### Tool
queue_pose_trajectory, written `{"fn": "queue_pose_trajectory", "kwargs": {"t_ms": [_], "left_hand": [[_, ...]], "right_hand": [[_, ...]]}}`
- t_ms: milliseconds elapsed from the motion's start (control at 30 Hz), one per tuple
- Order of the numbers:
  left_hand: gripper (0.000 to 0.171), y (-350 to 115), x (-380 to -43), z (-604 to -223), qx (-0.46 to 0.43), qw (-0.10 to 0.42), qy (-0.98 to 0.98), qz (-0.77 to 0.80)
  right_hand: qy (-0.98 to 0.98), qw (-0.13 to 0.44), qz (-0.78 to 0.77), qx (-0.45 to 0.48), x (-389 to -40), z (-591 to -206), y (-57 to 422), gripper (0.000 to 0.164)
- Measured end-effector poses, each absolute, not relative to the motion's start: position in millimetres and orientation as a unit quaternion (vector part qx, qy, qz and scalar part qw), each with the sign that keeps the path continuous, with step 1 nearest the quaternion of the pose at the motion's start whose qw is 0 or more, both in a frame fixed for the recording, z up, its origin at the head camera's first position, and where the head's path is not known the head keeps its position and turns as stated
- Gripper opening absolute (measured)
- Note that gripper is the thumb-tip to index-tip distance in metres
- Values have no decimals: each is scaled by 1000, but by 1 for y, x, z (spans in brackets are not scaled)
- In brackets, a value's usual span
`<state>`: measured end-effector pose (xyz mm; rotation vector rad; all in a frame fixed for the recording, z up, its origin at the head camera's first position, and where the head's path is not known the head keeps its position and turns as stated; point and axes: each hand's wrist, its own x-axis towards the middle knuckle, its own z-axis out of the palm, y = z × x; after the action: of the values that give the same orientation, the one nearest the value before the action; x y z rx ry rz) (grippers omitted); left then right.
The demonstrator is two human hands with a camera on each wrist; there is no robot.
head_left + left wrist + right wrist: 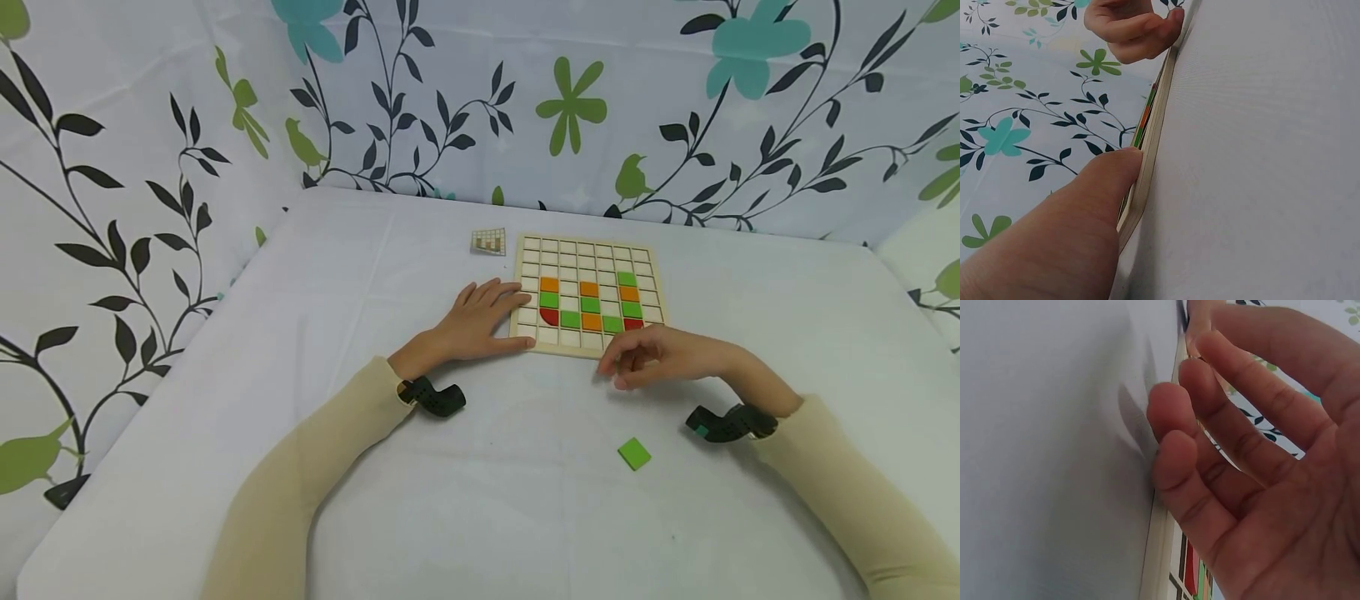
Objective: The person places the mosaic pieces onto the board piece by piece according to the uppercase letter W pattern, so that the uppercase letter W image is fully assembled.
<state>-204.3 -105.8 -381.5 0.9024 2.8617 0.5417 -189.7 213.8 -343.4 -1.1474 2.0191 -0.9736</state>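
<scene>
A wooden grid board (pixel 570 338) lies flat on the table, with green, orange and red tiles (pixel 590 305) set in several of its cells. My left hand (pixel 476 323) rests spread along the board's left side, its fingertips over the frame. In the left wrist view its thumb (pixel 1100 181) touches the board's near edge. At the near right corner hovers my right hand (pixel 663 357), its fingers loosely bent with nothing between them. The right wrist view shows its palm and fingers (pixel 1175 465) beside the board's edge. A loose green square tile (pixel 634 454) lies nearer to me.
Just behind the board's left corner sits a small card with a printed grid pattern (pixel 489 242). White cloth covers the table (pixel 450 500). A curtain with leaves and flowers (pixel 465 92) hangs behind it. Each wrist bears a dark strapped device (pixel 438 400).
</scene>
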Motion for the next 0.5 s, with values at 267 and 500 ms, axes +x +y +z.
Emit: {"fn": "queue_pose_trajectory", "kwargs": {"t_ms": [267,500], "left_hand": [[73,-105,-204,-382,294,50,938,174],[73,-105,-204,-382,294,49,939,174]], "right_hand": [[714,349,-373,-479,-181,-344,218,22],[689,353,-372,-512,-177,-346,222,26]]}}
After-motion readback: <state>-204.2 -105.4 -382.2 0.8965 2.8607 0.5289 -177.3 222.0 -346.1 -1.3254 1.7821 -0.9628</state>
